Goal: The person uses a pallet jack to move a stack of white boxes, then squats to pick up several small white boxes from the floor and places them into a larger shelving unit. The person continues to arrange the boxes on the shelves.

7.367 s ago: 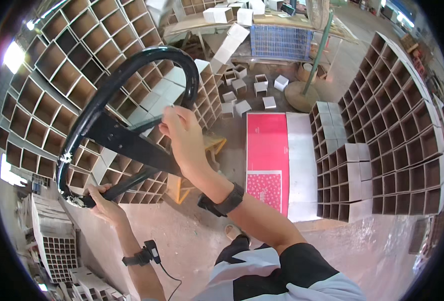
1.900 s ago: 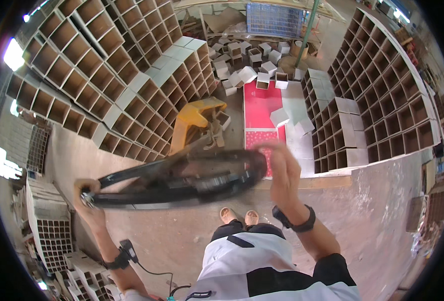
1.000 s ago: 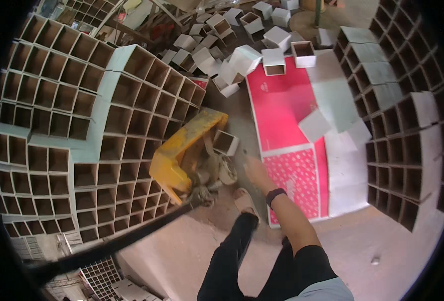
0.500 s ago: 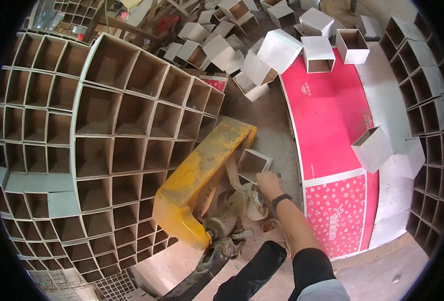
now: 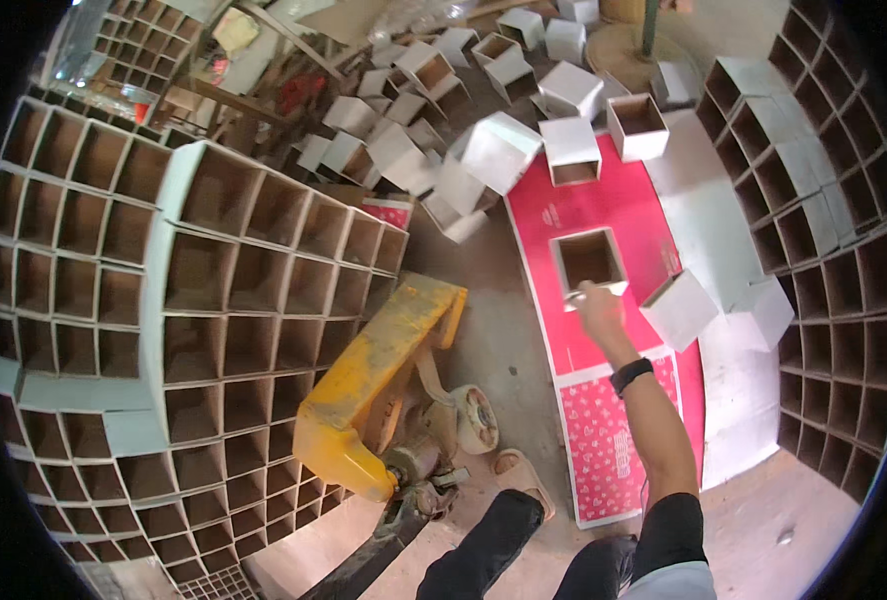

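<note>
My right hand (image 5: 600, 314), with a dark band on the wrist, is closed on the near edge of a white open box (image 5: 588, 262) with a brown inside. The box's open side faces up, over the pink printed cardboard (image 5: 569, 335); whether it touches the cardboard I cannot tell. Just right of my hand, a white box (image 5: 679, 311) sits tilted at the cardboard's edge. Two more boxes, a white box (image 5: 570, 142) and an open box (image 5: 637, 125), are at the cardboard's far end. My left hand is out of view.
Stacked open boxes (image 5: 195, 350) form a wall on the left, and another stack (image 5: 838, 300) rises on the right. A yellow pallet jack (image 5: 363, 375) stands left of my legs. Loose white boxes (image 5: 403, 155) lie heaped at the back, near a post (image 5: 649, 28).
My right hand has carried the box from beside the pallet jack to the right, over the pink cardboard. The view has shifted a little, too.
</note>
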Demonstrator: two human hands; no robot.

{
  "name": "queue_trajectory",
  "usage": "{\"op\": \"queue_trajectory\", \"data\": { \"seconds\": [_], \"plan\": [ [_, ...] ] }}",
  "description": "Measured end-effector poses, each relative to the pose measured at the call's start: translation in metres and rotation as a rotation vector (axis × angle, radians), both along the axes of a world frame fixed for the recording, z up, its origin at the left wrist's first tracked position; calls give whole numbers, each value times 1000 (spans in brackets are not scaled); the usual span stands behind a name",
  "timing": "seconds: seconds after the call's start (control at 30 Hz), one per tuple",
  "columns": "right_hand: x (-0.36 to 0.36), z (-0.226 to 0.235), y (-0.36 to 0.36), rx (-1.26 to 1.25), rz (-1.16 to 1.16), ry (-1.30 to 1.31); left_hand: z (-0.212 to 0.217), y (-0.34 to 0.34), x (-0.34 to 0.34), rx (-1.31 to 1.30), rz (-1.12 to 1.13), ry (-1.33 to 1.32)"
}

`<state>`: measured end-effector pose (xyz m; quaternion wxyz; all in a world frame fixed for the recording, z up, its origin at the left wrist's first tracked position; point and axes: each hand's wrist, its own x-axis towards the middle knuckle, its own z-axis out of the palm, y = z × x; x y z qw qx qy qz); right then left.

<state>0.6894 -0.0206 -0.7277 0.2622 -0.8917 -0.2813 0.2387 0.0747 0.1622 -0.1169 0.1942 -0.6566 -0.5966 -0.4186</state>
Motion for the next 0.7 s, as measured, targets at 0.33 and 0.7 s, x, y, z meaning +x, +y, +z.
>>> {"op": "queue_trajectory", "data": {
  "seconds": [0.33, 0.7],
  "plan": [
    [-123, 73, -102, 119, -86, 429, 53, -44, -32, 64, -47, -127],
    [-206, 243, -434, 89, -84, 794, 189, -106, -44, 127, -187, -335]
  ]
}}
